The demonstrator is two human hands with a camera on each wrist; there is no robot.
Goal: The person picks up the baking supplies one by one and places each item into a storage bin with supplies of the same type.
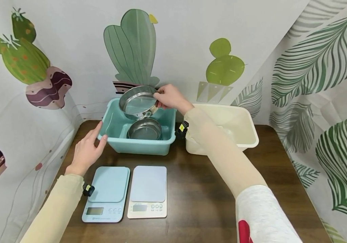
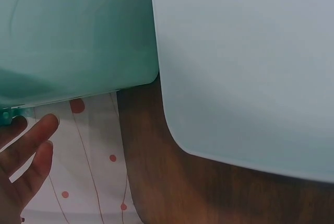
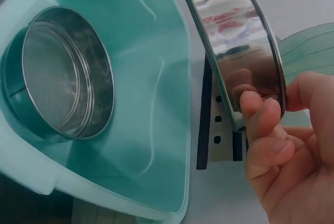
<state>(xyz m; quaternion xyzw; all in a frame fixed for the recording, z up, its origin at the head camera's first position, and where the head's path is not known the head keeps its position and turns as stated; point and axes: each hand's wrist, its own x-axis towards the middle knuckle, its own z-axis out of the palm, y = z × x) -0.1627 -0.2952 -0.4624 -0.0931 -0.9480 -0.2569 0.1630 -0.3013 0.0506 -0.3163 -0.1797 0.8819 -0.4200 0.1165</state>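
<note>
My right hand point(image 1: 171, 98) pinches the rim of a round metal sieve point(image 1: 138, 101), holding it tilted above the teal basin point(image 1: 140, 142). In the right wrist view the thumb and fingers grip the shiny wall of that sieve point(image 3: 237, 41). A second sieve point(image 3: 68, 72) sits inside the basin, its mesh facing up, below the raised one. My left hand point(image 1: 88, 148) has its fingers extended and touches the basin's left front rim. In the left wrist view its fingers point(image 2: 36, 140) lie right at the edge of the basin point(image 2: 78, 36).
A cream basin point(image 1: 222, 148) stands to the right of the teal one. Nearer me on the brown table point(image 1: 204, 195) lie a light blue kitchen scale point(image 1: 108, 185) and a white kitchen scale point(image 1: 148, 185), side by side. A cloth with printed cacti point(image 1: 85, 50) hangs behind.
</note>
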